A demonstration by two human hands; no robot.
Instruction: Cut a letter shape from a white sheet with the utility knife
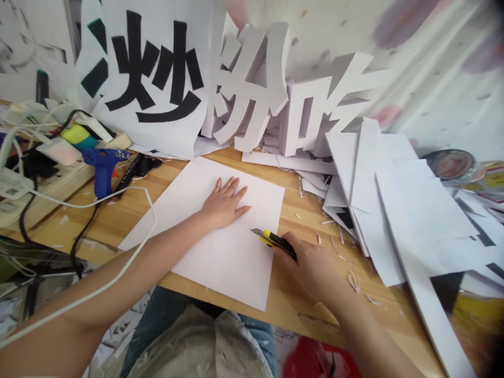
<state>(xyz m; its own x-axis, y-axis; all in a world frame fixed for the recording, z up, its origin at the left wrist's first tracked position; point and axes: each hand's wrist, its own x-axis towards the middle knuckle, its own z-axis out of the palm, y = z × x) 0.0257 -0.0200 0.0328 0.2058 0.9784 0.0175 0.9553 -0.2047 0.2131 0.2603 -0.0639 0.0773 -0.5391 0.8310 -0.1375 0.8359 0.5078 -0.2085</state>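
A large white sheet (232,262) lies flat on the wooden table, its near edge reaching the table's front. My left hand (223,205) rests palm down on it with the fingers spread. In my right hand (301,257) is a black and yellow utility knife (277,242). The knife's blade points left and lies over the right part of the sheet; whether its tip touches the sheet I cannot tell.
A blue glue gun (103,167), a black marker (129,173) and tangled cables lie on the left. White cut-out characters (255,89) and a printed character sheet (149,68) stand at the back. White offcuts (394,210) pile up on the right, near a tape roll (451,164). Scraps litter the wooden table (303,283).
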